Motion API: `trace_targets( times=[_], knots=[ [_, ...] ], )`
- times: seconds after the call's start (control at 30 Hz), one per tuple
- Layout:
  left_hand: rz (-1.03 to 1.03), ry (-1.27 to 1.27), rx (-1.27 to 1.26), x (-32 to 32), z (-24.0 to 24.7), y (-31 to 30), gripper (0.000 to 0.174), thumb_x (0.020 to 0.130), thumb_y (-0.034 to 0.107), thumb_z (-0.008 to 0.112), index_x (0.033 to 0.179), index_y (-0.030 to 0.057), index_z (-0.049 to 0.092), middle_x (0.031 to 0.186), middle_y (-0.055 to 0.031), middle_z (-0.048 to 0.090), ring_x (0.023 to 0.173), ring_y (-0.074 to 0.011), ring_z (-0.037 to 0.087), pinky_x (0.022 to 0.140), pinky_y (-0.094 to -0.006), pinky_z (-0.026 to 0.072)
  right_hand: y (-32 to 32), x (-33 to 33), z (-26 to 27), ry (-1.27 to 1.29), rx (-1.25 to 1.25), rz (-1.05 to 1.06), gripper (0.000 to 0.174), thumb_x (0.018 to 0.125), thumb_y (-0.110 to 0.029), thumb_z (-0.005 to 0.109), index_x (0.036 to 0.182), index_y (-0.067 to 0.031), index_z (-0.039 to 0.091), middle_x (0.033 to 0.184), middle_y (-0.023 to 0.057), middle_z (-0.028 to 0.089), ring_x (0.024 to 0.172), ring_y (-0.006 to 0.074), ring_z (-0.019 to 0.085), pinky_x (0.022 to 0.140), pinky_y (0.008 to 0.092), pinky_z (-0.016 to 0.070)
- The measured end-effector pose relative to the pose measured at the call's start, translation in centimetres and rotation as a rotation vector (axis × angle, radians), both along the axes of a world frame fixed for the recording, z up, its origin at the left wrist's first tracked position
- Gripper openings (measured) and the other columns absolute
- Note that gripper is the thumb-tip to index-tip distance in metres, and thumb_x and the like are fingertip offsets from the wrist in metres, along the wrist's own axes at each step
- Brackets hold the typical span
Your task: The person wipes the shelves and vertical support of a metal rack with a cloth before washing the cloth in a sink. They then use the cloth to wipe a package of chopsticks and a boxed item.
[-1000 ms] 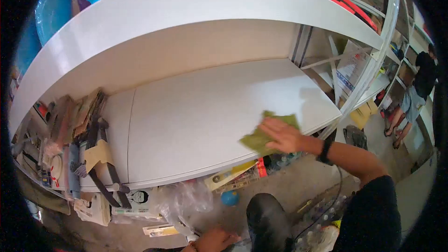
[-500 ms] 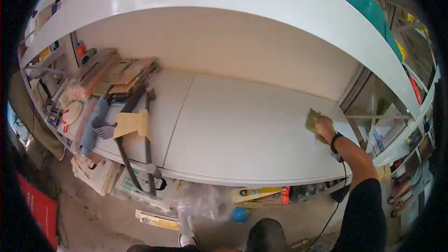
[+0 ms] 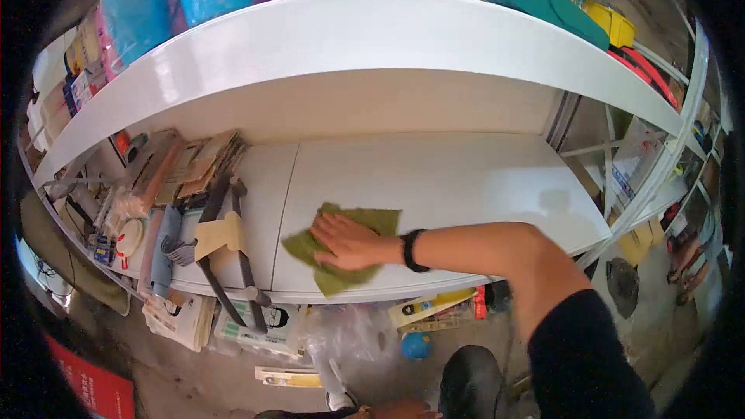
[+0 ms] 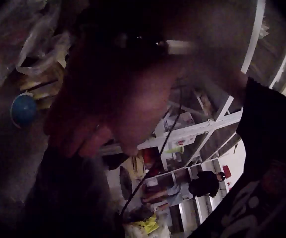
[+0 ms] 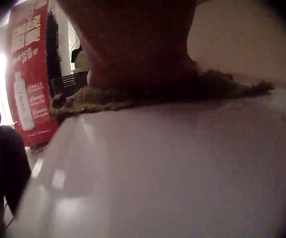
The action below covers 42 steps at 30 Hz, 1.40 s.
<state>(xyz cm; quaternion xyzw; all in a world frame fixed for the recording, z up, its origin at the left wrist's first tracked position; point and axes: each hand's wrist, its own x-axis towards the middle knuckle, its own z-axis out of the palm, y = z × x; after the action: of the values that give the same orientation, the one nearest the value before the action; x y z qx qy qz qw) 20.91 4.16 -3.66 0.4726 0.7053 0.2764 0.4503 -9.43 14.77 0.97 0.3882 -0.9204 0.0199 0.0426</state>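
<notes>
In the head view a green cloth (image 3: 379, 221) lies spread on the white shelf board (image 3: 466, 186), near its front edge and over the seam. My right hand (image 3: 345, 244) presses flat on the cloth, fingers extended to the left. The right wrist view shows that hand (image 5: 138, 49) above the cloth (image 5: 108, 101), which touches the glossy board (image 5: 172, 163). Low in the head view, my left hand (image 3: 400, 410) is beside my knee; in the left wrist view the dim hand (image 4: 113, 109) rests on the dark trouser leg, fingers loosely bent, holding nothing visible.
Brackets with a tan piece (image 3: 219, 237), a blue roll (image 3: 165, 252) and flat cardboard (image 3: 206, 163) crowd the shelf's left end. An upper shelf (image 3: 349, 31) overhangs it. Plastic bags (image 3: 349, 334) and a blue ball (image 3: 416, 345) are below. A person (image 4: 205, 183) stands in the background.
My right hand and the cloth went from the front right to the back right corner, then across to the left part of the board. The head view has shifted too.
</notes>
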Motion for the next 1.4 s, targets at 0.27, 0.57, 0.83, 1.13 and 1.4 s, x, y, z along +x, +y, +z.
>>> trace_targets(
  times=[0.27, 0.57, 0.83, 1.13, 1.4],
  knots=[
    [-0.003, 0.020, -0.069, -0.6, 0.0, -1.0, 0.052, 0.092, 0.046, 0.043, 0.120, 0.0025, 0.051, 0.112, -0.0221, 0.056, 0.100, -0.0399, 0.054, 0.085, -0.0477, 0.0439, 21.0, 14.4, 3.8, -0.078, 0.019, -0.060, 0.069, 0.087, -0.039, 0.051, 0.139, -0.0015, 0.025, 0.140, 0.0241, 0.028, 0.132, 0.0375, 0.024, 0.109, 0.0455, 0.0202],
    [0.093, 0.082, -0.080, -0.7, -2.8, -3.7, 0.055, 0.092, 0.045, 0.044, 0.126, 0.0026, 0.047, 0.116, -0.0230, 0.055, 0.103, -0.0389, 0.054, 0.086, -0.0482, 0.0436, 52.0, 11.9, -3.1, -0.364, -1.275, -0.577, 0.051, 0.092, -0.024, 0.043, 0.137, -0.0027, 0.032, 0.139, 0.0204, 0.033, 0.131, 0.0312, 0.028, 0.107, 0.0407, 0.0266],
    [0.081, 0.138, -0.096, -1.6, -2.0, -4.4, 0.054, 0.091, 0.041, 0.048, 0.129, 0.0038, 0.044, 0.117, -0.0220, 0.055, 0.103, -0.0373, 0.055, 0.083, -0.0480, 0.0454, 37.3, -4.2, 0.6, 0.177, 0.130, -1.011, 0.045, 0.094, -0.038, 0.033, 0.118, -0.0044, 0.053, 0.120, 0.0226, 0.053, 0.108, 0.0351, 0.052, 0.097, 0.0428, 0.0367],
    [-0.031, 0.242, -0.037, -2.8, -3.9, -1.9, 0.050, 0.090, 0.039, 0.048, 0.128, 0.0056, 0.046, 0.117, -0.0204, 0.055, 0.103, -0.0371, 0.056, 0.084, -0.0479, 0.0458, -1.5, -13.3, 4.5, 0.047, -0.233, -0.458, 0.047, 0.085, -0.039, 0.046, 0.084, 0.0057, 0.061, 0.089, 0.0249, 0.062, 0.087, 0.0400, 0.058, 0.081, 0.0487, 0.0437],
    [-0.168, 0.438, 0.044, -4.6, -8.0, 0.5, 0.048, 0.091, 0.038, 0.045, 0.126, 0.0072, 0.048, 0.117, -0.0199, 0.056, 0.101, -0.0374, 0.057, 0.086, -0.0481, 0.0454, -6.0, -6.6, -0.6, 0.130, -0.144, -0.079, 0.066, 0.091, -0.047, 0.034, 0.128, 0.0077, 0.037, 0.135, 0.0270, 0.035, 0.127, 0.0397, 0.031, 0.107, 0.0450, 0.0241]
  ],
)
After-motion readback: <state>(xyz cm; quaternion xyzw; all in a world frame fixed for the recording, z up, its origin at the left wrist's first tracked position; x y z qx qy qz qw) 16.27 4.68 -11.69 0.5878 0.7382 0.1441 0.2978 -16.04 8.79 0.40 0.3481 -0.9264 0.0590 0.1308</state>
